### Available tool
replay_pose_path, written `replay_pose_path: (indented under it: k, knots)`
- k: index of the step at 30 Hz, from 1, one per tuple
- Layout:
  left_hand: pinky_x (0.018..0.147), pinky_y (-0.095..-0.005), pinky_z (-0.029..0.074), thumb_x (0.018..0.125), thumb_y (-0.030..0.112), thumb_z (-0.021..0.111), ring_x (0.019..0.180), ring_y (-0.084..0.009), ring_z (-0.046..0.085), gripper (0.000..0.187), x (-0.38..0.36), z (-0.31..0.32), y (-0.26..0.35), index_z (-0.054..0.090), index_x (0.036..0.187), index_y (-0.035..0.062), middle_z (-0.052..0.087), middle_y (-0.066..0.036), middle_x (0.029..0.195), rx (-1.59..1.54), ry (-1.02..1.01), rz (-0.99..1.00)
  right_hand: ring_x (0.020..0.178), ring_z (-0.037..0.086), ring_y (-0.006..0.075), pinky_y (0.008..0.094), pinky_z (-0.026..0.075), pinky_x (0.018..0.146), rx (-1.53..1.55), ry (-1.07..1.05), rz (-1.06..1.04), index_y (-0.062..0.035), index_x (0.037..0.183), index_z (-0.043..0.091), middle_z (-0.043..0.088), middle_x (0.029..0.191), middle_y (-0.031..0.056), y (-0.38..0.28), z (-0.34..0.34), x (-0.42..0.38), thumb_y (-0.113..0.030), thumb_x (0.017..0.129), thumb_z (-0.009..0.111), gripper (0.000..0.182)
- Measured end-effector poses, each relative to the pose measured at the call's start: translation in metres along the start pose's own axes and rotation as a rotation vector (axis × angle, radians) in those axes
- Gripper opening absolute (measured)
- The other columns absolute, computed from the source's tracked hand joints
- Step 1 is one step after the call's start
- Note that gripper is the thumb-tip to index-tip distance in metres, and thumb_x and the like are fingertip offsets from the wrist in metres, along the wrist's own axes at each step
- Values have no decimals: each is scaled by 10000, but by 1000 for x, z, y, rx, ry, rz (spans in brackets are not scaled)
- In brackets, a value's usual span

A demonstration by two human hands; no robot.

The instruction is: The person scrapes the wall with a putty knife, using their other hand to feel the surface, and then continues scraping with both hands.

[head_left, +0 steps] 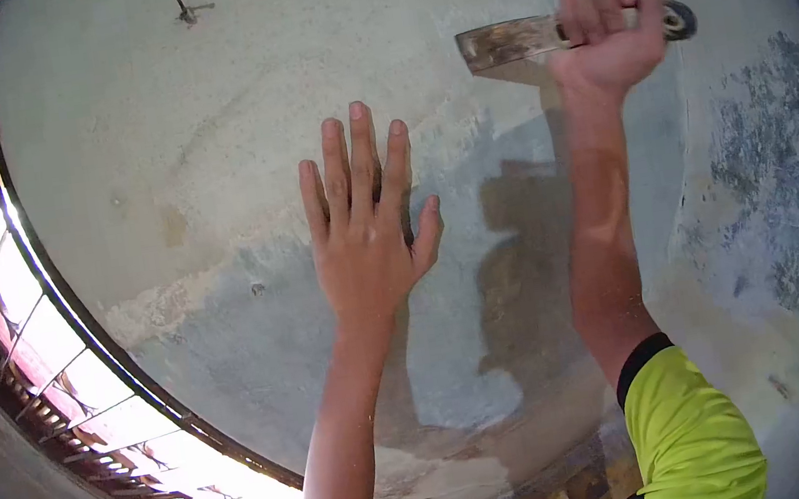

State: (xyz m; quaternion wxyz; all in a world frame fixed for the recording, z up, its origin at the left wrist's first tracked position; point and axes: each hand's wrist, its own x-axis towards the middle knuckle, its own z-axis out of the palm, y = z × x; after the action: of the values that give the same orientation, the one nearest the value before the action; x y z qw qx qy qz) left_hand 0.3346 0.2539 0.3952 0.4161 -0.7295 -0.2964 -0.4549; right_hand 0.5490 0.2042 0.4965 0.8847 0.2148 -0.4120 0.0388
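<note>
The right hand (pixel 608 30) is closing in a full fist around the handle of a flat, broad-bladed metal scraper with a worn, putty-stained blade (pixel 503 42); the blade is pointing left and lying against the pale, patchy plastered wall (pixel 231 120), high up near the top of reach; the left hand (pixel 363 239) is pressing flat and open on the same wall, fingers spread and pointing up, holding nothing. A bare grey patch of wall (pixel 331 339) is showing below the left hand, and blotchy blue-grey marks (pixel 780 149) are spreading to the right; a bent dark nail (pixel 183 7) is sticking out near the top; a bright louvred window (pixel 84 382) is glaring at the left edge; a lime-yellow sleeve (pixel 691 433) is covering the right upper arm.

Judging by the grip, the stroke is going to work best with the blade kept at a shallow angle, the full edge touching the surface; the open left hand is serving well as a brace, though it should be staying clear of the blade's path; steady, even pressure is likely mattering more than force.
</note>
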Motion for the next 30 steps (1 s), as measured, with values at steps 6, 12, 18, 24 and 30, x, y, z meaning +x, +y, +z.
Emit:
replay_pose_path:
  k: [6, 12, 18, 24, 30]
  knots:
    - [1129, -480, 114, 830, 374, 511, 1392, -304, 200, 626, 0, -1, 0, 379, 1405, 168, 254, -98, 1499, -27, -7, -10, 401, 194, 75, 262, 157, 375, 50, 123, 196, -165, 618, 340, 244, 508, -46, 20, -8, -6, -337, 889, 536, 376]
    - [1131, -474, 106, 836, 361, 497, 1396, -296, 192, 613, -2, 2, -3, 375, 1409, 179, 251, -92, 1501, -53, 9, -3, 391, 213, 73, 247, 169, 380, 2, 53, 80, -157, 646, 358, 267, 511, -52, 22, -2, -6, -325, 899, 530, 349]
    - [1132, -460, 105, 842, 385, 486, 1395, -289, 201, 589, -1, 6, -1, 406, 1393, 192, 263, -89, 1498, 3, 15, -13, 408, 164, 76, 241, 175, 409, 51, 28, 109, -161, 672, 347, 244, 519, -54, 18, -8, -3, -292, 897, 518, 312]
    - [1132, -441, 107, 866, 389, 451, 1399, -275, 192, 542, 9, 3, -1, 435, 1376, 207, 262, -71, 1500, 52, 18, -27, 392, 173, 74, 247, 175, 382, 31, -221, 227, -142, 693, 373, 270, 513, -44, -3, -16, -28, -390, 922, 451, 346]
    - [1136, -428, 114, 898, 359, 406, 1402, -259, 180, 525, 64, 0, -14, 367, 1411, 255, 237, -34, 1511, 191, 132, 4, 404, 191, 92, 244, 175, 393, 219, -95, 42, -142, 669, 386, 293, 518, -32, -18, -31, 7, -494, 903, 415, 424]
